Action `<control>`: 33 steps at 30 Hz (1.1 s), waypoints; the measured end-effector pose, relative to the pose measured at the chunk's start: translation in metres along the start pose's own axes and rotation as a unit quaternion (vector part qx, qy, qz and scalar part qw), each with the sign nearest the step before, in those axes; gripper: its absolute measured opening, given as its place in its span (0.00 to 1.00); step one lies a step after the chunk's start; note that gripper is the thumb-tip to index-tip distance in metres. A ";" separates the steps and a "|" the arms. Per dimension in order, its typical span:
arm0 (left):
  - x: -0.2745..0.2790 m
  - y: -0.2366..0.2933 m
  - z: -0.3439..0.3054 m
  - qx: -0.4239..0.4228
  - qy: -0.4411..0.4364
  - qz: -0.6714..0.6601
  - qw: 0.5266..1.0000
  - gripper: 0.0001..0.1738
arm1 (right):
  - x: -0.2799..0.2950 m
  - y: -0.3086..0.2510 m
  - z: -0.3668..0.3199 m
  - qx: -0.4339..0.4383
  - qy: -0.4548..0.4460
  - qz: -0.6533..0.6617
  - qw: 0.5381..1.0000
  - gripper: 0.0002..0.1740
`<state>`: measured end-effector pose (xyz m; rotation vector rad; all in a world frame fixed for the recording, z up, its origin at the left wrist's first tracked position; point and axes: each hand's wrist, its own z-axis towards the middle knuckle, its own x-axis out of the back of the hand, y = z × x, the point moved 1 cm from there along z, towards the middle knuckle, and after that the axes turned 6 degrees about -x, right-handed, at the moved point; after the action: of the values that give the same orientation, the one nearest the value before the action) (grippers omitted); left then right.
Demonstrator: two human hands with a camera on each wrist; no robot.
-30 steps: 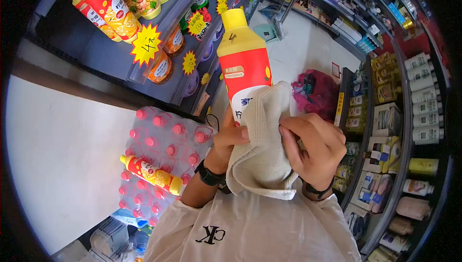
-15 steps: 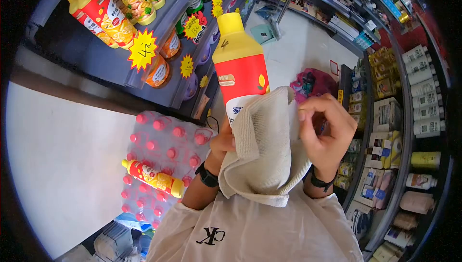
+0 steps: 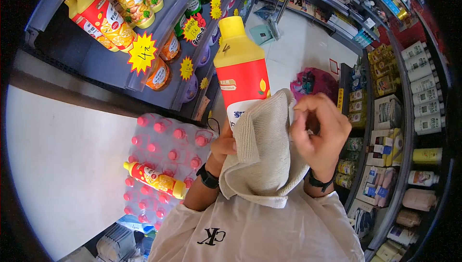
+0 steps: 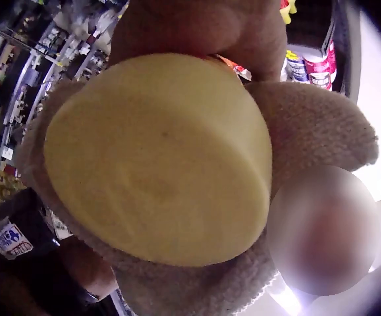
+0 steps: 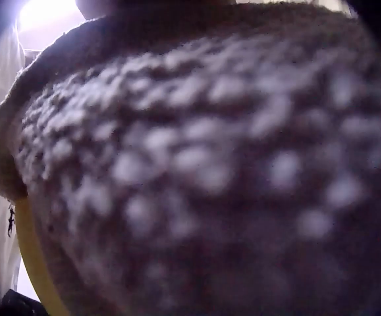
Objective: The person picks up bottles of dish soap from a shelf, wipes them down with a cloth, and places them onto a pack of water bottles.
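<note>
The yellow-capped bottle (image 3: 243, 77) is held at centre frame, its lower part partly covered by a beige cloth (image 3: 264, 142). It is gripped by the left hand (image 3: 224, 146); the right hand (image 3: 325, 130) is curled beside the cloth, any pinch undetermined. Cloth work is judged under way, unfinished. At lower left, a second bottle (image 3: 156, 179) is laid on a pink-capped pack (image 3: 151, 146), its condition unverified.

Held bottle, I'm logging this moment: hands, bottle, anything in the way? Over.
Left hand grips bottle. Right hand beside cloth, grip unclear. Cloth hides bottle's lower part in head view.
</note>
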<state>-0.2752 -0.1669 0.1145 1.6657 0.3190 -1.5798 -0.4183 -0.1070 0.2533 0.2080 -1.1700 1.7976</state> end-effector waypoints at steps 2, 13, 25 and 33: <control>0.001 0.001 0.000 0.000 -0.005 -0.008 1.000 0.53 | 0.004 0.002 0.000 -0.037 0.032 0.006 0.999 0.05; -0.012 0.007 0.006 0.010 -0.007 0.030 0.999 0.53 | 0.000 0.000 -0.002 0.060 -0.036 0.022 0.997 0.09; -0.032 0.012 0.005 0.008 0.033 0.004 0.999 0.52 | 0.000 0.004 0.000 -0.004 0.010 -0.001 1.000 0.07; -0.016 0.010 0.003 0.015 0.021 0.016 1.000 0.52 | 0.010 0.004 0.001 -0.012 -0.041 0.057 0.997 0.07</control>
<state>-0.2736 -0.1701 0.1328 1.7207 0.2901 -1.5344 -0.4272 -0.1020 0.2564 0.2051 -1.2841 1.8886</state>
